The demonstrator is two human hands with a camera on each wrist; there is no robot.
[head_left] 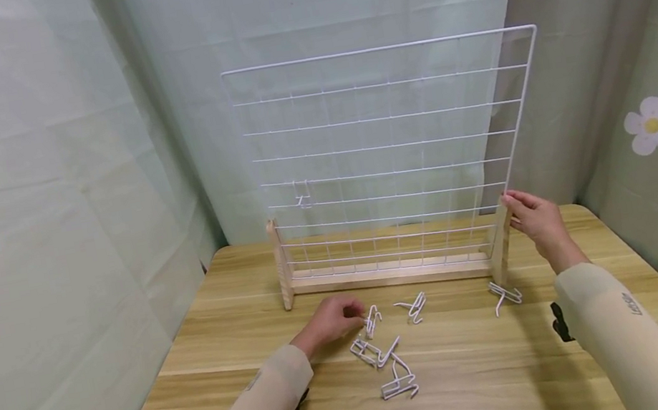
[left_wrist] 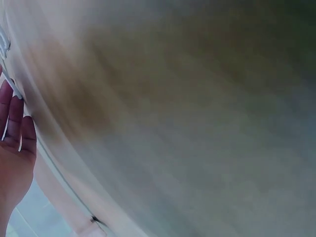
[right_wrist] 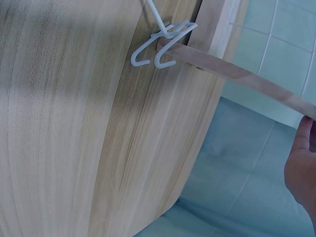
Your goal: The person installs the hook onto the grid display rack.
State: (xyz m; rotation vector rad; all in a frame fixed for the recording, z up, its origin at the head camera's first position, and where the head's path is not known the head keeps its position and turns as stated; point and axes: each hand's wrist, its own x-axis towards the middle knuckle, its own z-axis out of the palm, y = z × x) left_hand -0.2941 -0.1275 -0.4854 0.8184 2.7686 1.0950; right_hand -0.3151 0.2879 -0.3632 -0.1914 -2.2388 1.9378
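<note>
A white wire grid panel (head_left: 387, 120) stands upright in a wooden base (head_left: 389, 275). With its fingertips my right hand (head_left: 537, 221) pinches the top of the base's right wooden post (head_left: 501, 245); the right wrist view shows the right hand (right_wrist: 302, 165) at the post's end. Low in front of the base, my left hand (head_left: 336, 317) holds a white wire hook (head_left: 372, 321) at its fingertips. At the left wrist view's edge, the left hand (left_wrist: 17, 148) is cut off, with its thumb hidden. One white hook (head_left: 303, 198) hangs on the panel's left part.
More white wire hooks lie on the wooden table: one hook (head_left: 414, 308) in front of the base, one hook (head_left: 504, 295) by the right post, and a hook (head_left: 399, 383) nearer me. Pale curtains (head_left: 29, 211) enclose the table (head_left: 232, 286) at the sides and back.
</note>
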